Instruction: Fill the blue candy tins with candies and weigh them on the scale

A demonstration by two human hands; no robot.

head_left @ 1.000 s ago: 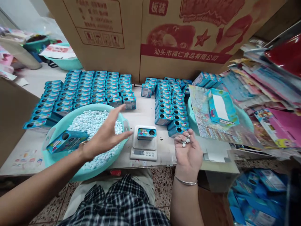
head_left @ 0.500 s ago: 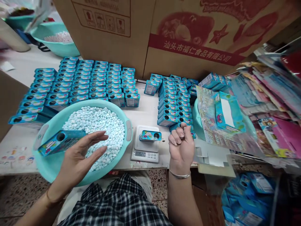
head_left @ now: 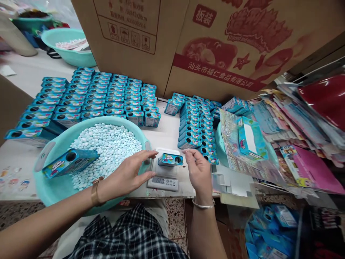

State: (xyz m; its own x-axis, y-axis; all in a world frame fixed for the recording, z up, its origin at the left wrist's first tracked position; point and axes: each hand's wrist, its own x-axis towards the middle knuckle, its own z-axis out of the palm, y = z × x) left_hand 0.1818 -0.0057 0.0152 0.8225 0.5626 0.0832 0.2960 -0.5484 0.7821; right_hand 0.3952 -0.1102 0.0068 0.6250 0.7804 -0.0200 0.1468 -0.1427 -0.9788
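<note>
A small blue candy box (head_left: pixel 170 159) with a round dark hole in its top stands on a white digital scale (head_left: pixel 163 182). My left hand (head_left: pixel 130 172) is open just left of that box, thumb and fingers apart, over the rim of the turquoise basin (head_left: pixel 44 192). To the box's right is my right hand (head_left: pixel 199 171), its fingers curled and pinched; whatever they hold, if anything, is too small to make out. Pale blue candies (head_left: pixel 107 144) fill much of the basin. Another blue box (head_left: pixel 71 162) lies tilted on them.
Rows of blue boxes (head_left: pixel 93 97) stand behind the basin, with more rows (head_left: pixel 190 127) right of the scale. A large cardboard carton (head_left: pixel 167 43) rises behind. To the right, a clear plastic sheet (head_left: pixel 229 151) with an opened box lies over a second basin (head_left: pixel 219 138).
My left hand has moved right from above the basin to the box on the scale. My right hand has come in closer to the box. The view has shifted slightly.
</note>
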